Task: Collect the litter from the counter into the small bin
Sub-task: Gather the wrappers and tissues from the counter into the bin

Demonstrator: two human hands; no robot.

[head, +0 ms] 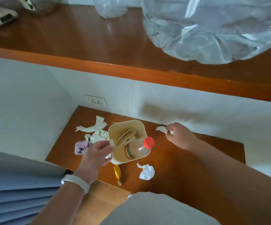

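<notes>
Head view: both hands on litter beside the small bin (125, 123) on the table (188, 168).
Left hand (95, 153) pinches a pale scrap (111, 141) at the bin's left rim. Right hand (180, 135), fingers curled, pinches a white paper scrap (161, 129) by the wall. A red-capped bottle (139, 146) leans inside the bin; a crumpled tissue (146, 172), a gold wrapper (117, 172) and a purple packet (81, 147) lie around it.

Wood counter (188, 168): small bin (123, 122) mid; tissues (91, 128) & purple packet (80, 147) left; crumpled paper (147, 172), gold wrapper (117, 172) in front.
</notes>
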